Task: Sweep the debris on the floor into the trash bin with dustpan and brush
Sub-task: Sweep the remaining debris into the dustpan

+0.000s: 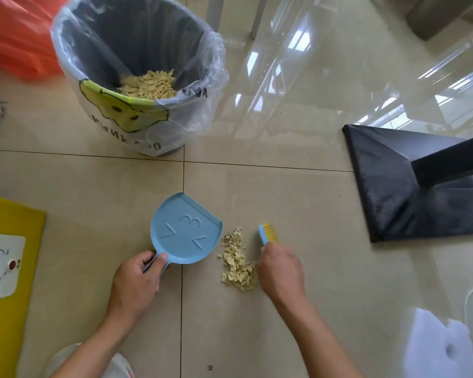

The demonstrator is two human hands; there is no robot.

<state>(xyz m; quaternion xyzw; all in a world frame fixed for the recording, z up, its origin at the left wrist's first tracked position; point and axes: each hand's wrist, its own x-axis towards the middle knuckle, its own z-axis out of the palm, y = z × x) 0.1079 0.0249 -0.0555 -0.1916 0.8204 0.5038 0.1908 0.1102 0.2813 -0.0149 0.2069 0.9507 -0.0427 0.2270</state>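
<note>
Our left hand [137, 279] grips the dustpan [185, 231] handle, our right hand [280, 270] the brush [268, 234]; the crumbly debris [238, 264] looks light, scattering easily.

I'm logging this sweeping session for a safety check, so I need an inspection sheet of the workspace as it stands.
Surface: glossy beige tiled floor, dark grout lines.
Job's things: round blue plastic dustpan, empty; pale yellow crumbly debris pile between it and small blue brush with yellow bristles; trash bin lined with clear bag, debris already inside.
Clutter: yellow board with white dial device; white foam piece; orange plastic bag.
Grippers: left hand grips dustpan handle; right hand grips brush.
Cables: thin white loop at right edge, possibly cord.
Surroundings: black pyramid-shaped table base; pale furniture legs.
</note>
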